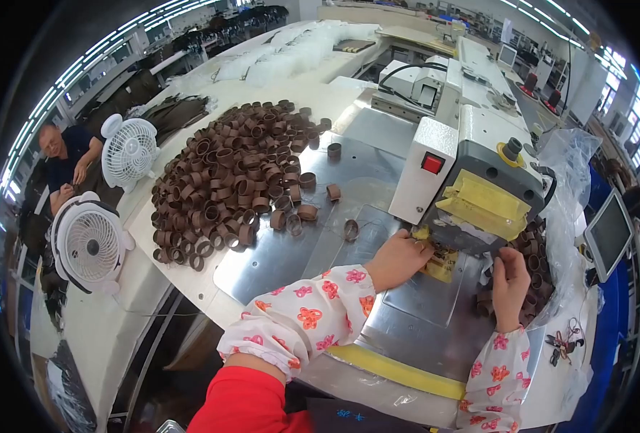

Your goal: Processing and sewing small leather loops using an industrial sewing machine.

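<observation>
My left hand (pixel 401 260) reaches in at the work area under the head of a white and grey sewing machine (pixel 427 169). Its fingers are bent together beside a yellow piece (pixel 441 268) on the metal plate; what they hold, if anything, is hidden. To the right of the machine head, my right hand (pixel 511 281) is raised with curled fingers and thumb drawn close. Anything between them is too small to make out. Beside it lies a pile of brown loops (pixel 535 249). A single brown loop (pixel 351 230) rests on the metal plate left of my left hand.
A large heap of brown ring-shaped loops (pixel 222 177) covers the table's left side. Two white fans (pixel 89 244) stand at the left edge, with a seated person (pixel 67 159) beyond. Clear plastic (pixel 569 162) and a screen (pixel 608 234) are at the right.
</observation>
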Demonstrator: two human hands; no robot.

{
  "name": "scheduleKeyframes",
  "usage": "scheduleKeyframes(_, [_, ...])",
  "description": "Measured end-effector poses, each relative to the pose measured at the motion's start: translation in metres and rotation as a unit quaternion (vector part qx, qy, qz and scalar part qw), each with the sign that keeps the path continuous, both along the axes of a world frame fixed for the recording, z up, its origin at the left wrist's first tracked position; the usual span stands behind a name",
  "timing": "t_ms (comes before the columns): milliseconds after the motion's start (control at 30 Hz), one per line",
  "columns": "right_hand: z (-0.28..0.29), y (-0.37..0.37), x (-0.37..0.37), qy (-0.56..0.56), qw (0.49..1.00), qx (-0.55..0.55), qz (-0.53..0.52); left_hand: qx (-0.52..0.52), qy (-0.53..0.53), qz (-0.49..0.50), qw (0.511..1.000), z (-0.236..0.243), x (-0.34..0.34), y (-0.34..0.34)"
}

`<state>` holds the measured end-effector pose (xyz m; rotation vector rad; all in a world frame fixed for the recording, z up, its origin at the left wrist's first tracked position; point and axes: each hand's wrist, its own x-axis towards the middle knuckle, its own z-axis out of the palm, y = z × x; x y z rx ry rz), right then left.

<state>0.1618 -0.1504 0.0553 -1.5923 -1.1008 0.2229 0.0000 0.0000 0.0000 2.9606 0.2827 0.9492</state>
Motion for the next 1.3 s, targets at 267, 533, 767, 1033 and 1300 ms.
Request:
scheduleKeyframes(267, [-0.033, 0.026, -0.055, 0.119, 0.988, -0.066, 0.067, -0.117, -0.093, 0.012, 0.989, 0.010, -0.007, -0.008])
scheduleKeyframes(533, [-0.046, 0.020, -0.048, 0.313, 0.950, -0.008, 0.021, -0.271, -0.008, -0.011, 0.962, 0.025, -0.014, -0.019])
scheduleKeyframes(767, [-0.046, 0.021, -0.061, 0.360, 0.931, 0.018, 0.063, -0.305, -0.024, -0.015, 0.952, 0.019, -0.010, -0.015])
scheduleKeyframes(1033, [-0.030, 0.018, -0.040, -0.004, 0.986, -0.019, 0.167, -0.336, 0.073, -0.136, 0.929, 0.022, -0.020, 0.013])
scheduleKeyframes(1300, [-0.037, 0.024, -0.030, -0.034, 0.991, -0.008, 0.131, -0.325, 0.000, -0.089, 0.942, 0.021, -0.012, 0.009])
